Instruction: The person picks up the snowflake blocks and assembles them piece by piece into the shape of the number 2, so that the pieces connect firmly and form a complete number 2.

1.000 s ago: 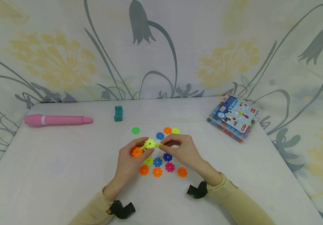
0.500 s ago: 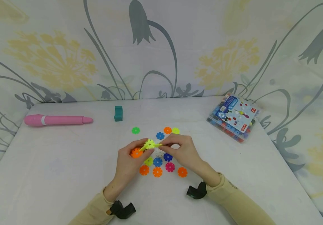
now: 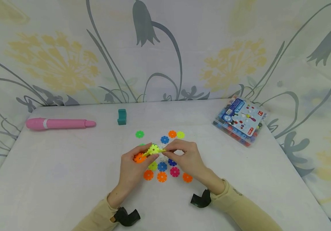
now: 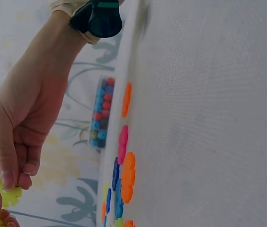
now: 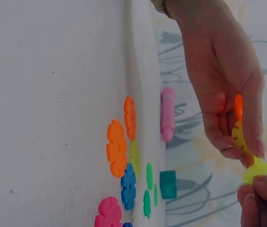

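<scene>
Above the middle of the table, my left hand point(image 3: 133, 171) holds a small cluster of joined, notched snowflake discs. The yellow snowflake discs point(image 3: 153, 149) stand at angles to one another, and an orange snowflake disc point(image 3: 139, 158) shows at the cluster's left side. From the right, my right hand point(image 3: 186, 157) pinches the edge of a yellow disc of this cluster between thumb and fingers. In the left wrist view the pinched yellow disc point(image 4: 9, 195) lies between those fingertips. Part of the cluster is hidden behind the fingers.
Loose discs lie below and around the hands, among them a pink disc point(image 3: 175, 172), an orange disc point(image 3: 187, 177) and a green disc point(image 3: 139, 134). Farther back are a pink microphone-like object point(image 3: 61, 124), a teal block point(image 3: 122, 116) and a clear box of coloured pieces point(image 3: 239, 120).
Both hands keep their hold on the cluster. They have sunk very slightly, the right wrist most. A sliver of a green disc now shows behind the left fingers.
</scene>
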Demonstrator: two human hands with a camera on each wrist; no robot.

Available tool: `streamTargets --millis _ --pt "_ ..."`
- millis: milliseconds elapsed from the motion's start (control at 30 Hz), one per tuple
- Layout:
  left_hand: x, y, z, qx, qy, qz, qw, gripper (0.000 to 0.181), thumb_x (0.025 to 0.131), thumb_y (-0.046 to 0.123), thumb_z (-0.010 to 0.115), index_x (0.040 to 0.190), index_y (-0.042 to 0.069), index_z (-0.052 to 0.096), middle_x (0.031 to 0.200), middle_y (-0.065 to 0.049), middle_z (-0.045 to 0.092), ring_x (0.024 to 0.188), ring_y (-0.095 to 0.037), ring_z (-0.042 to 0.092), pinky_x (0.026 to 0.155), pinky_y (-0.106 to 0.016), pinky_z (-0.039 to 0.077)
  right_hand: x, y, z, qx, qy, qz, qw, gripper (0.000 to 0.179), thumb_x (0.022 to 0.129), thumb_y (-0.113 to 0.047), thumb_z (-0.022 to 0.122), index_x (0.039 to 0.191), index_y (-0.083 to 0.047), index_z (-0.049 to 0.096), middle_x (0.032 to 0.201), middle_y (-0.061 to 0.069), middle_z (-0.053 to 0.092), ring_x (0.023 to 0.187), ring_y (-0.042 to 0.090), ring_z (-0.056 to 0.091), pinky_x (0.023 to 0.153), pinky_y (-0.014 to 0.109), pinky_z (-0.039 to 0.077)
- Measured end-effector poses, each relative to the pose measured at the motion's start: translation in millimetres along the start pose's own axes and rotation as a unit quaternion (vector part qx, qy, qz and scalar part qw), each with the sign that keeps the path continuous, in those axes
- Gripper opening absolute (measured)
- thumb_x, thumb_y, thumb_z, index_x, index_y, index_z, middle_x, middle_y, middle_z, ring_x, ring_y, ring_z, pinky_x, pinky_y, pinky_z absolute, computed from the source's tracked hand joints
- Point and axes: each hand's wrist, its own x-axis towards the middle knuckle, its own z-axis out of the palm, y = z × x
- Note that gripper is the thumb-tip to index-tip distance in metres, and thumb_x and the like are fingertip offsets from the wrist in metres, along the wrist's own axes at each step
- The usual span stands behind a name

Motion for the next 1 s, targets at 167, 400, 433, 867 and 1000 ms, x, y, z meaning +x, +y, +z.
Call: streamTargets --millis 167,400,433,867,1000 --pt "-1.6 0.0 1.4 -0.011 0.007 0.002 0.9999 0.038 0.083 0.014 0.082 0.118 0.003 0.072 0.115 -0.011 0.074 0.099 -0.024 0.068 0.077 -0.015 0.054 -0.3 -2.1 1.2 -0.014 0.009 -0.028 0.9995 0.011 0.081 0.005 0.078 0.09 -0.001 0.077 0.084 0.014 0.074 0.074 0.018 0.07 0.069 0.033 0.061" --pt "-2.6 -1.3 2.9 -0.011 0.011 -0.001 0.9999 0.038 0.082 0.012 0.082 0.118 0.002 0.072 0.112 -0.011 0.074 0.095 -0.023 0.068 0.075 -0.015 0.054 -0.7 -0.8 2.9 -0.018 0.013 -0.066 0.9976 0.013 0.079 0.011 0.077 0.088 0.001 0.077 0.081 0.012 0.073 0.072 0.018 0.07 0.068 0.027 0.06" --pt "-2.7 -1.6 3.0 -0.011 0.011 -0.002 0.9999 0.038 0.082 0.012 0.082 0.118 0.002 0.072 0.112 -0.012 0.074 0.095 -0.023 0.068 0.075 -0.015 0.054 -0.6 -0.7 3.2 -0.016 0.013 -0.07 0.9973 0.015 0.078 0.012 0.077 0.088 0.001 0.077 0.081 0.01 0.073 0.072 0.018 0.07 0.068 0.026 0.059" --pt "-4.3 -3.7 3.5 -0.009 0.008 -0.001 0.9999 0.039 0.083 0.013 0.082 0.119 0.001 0.072 0.113 -0.012 0.074 0.096 -0.024 0.068 0.077 -0.015 0.054 -0.5 0.7 2.8 -0.04 0.002 -0.077 0.9962 0.016 0.076 0.013 0.078 0.087 0.001 0.077 0.082 0.009 0.074 0.074 0.017 0.071 0.07 0.025 0.059" --pt "-5.2 -3.3 4.3 -0.004 0.009 0.0 1.0 0.039 0.082 0.012 0.082 0.118 0.002 0.072 0.114 -0.011 0.074 0.098 -0.024 0.068 0.078 -0.014 0.054 -0.8 -0.7 3.8 -0.05 0.009 -0.093 0.9944 0.02 0.073 0.017 0.078 0.086 0.002 0.077 0.081 0.008 0.074 0.074 0.017 0.071 0.071 0.024 0.059"
